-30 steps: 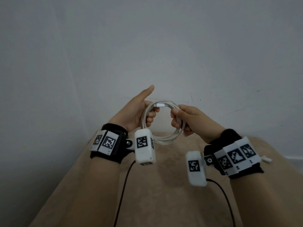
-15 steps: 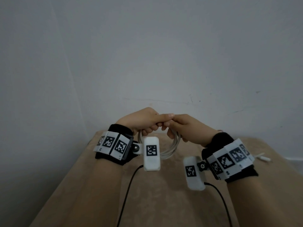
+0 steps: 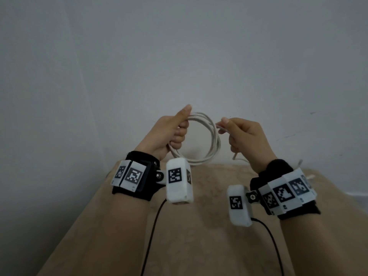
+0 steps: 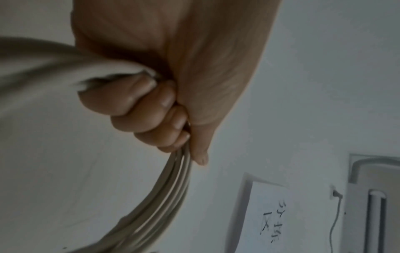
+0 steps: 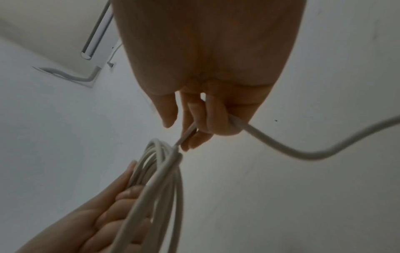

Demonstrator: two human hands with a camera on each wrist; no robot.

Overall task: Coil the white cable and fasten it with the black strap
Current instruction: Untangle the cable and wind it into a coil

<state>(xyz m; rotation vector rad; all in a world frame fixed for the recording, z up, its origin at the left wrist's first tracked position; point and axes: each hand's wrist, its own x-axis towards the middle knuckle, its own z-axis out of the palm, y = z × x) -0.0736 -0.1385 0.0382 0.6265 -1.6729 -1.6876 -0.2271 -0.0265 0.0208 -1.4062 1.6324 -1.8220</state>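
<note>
- I'm seeing the white cable (image 3: 207, 140) hanging as a round coil of several loops btwn both hands, held up in front of the wall (image 3: 179, 56), above the far edge of the tan table (image 3: 199, 236).
- Left hand (image 3: 169, 134) is gripping the coil's left side in a fist, fingers (image 4: 151, 111) curling round the bundled strands, thumb lying along the top. Strands are leaving the fist top and bottom.
- Right hand (image 3: 243, 134) is sitting just right of the coil, pinching one loose strand btwn thumb and fingertips (image 5: 194, 137); that strand is running from the coil's right side through the fingers.
- From the right wrist cam, the free tail is curving away from the hand to the right; from the head cam it's trailing down toward the table edge.
- Coil itself isn't touching the table; it's hanging from the left grip only.
- Black strap: I'm not making it out in any view.
- Both wrists are wearing marker bands w/ white camera units (image 3: 179, 182), black leads (image 3: 153, 236) trailing back over the table.
</note>
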